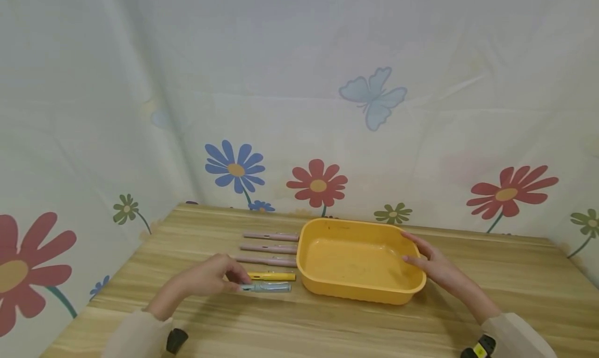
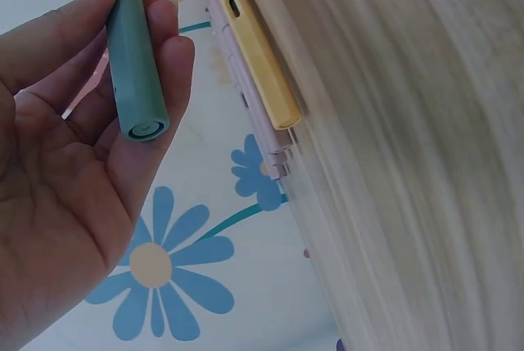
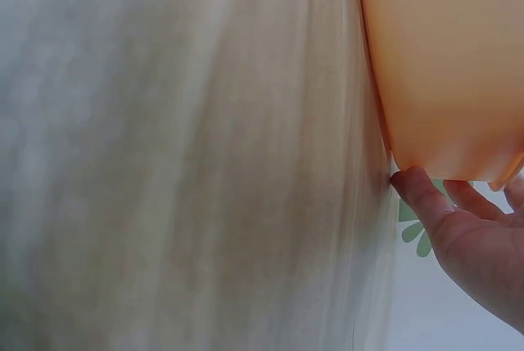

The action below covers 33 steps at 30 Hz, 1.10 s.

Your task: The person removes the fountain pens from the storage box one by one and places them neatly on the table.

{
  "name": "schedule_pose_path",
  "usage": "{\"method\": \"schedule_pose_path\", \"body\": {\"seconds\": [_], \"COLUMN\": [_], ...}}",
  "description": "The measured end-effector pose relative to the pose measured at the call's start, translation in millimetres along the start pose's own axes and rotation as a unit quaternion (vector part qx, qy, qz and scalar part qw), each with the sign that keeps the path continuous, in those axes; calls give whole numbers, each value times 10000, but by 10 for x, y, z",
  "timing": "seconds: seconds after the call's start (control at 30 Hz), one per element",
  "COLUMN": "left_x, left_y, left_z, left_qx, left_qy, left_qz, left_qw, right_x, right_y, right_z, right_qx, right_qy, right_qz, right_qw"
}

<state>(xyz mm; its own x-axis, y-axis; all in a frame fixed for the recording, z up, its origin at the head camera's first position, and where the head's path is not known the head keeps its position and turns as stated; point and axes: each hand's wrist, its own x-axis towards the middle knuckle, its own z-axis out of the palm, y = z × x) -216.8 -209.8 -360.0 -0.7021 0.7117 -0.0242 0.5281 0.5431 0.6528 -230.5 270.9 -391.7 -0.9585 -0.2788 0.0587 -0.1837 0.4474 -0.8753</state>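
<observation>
My left hand [image 1: 212, 276] pinches a light blue-green pen [image 1: 271, 288] by its barrel end, between thumb and fingers. In the left wrist view that pen [image 2: 137, 73] shows its round end, and its other end runs out of frame. Just beyond it a yellow pen [image 1: 276, 276] lies on the table. Three dusty-pink pens [image 1: 269, 248] lie behind that, roughly parallel. My right hand [image 1: 437, 267] holds the right end of a yellow plastic basin [image 1: 360, 290], with fingertips over its rim. The right wrist view shows fingers [image 3: 426, 195] against the basin's lower outside wall.
The basin stands on a wood-grain table [image 1: 327, 329], immediately right of the pens. A pale curtain [image 1: 290, 61] printed with flowers and a butterfly hangs behind the table and along its left side.
</observation>
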Motion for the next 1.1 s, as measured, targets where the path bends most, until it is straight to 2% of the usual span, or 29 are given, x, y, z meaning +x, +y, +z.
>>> {"method": "schedule_pose_path", "body": {"seconds": [0.17, 0.43, 0.73, 0.9, 1.1], "left_x": [29, 93, 138, 146, 151], "left_y": [-17, -80, -149, -132, -93], "left_z": [37, 84, 115, 135, 161], "left_qx": [109, 323, 378, 311, 385], "left_qy": [-44, -98, -66, -108, -170], "left_qz": [-32, 84, -38, -151, -105], "left_qw": [9999, 9994, 9993, 9993, 9991], "right_x": [1, 2, -2, -5, -4], "right_y": [11, 13, 8, -5, -8], "right_z": [1, -3, -1, 0, -2], "right_qx": [3, 13, -15, -47, -49], "right_qy": [1, 7, 14, 21, 10], "right_qz": [-64, 14, -34, -7, 15], "right_qw": [10000, 10000, 10000, 10000, 10000]}}
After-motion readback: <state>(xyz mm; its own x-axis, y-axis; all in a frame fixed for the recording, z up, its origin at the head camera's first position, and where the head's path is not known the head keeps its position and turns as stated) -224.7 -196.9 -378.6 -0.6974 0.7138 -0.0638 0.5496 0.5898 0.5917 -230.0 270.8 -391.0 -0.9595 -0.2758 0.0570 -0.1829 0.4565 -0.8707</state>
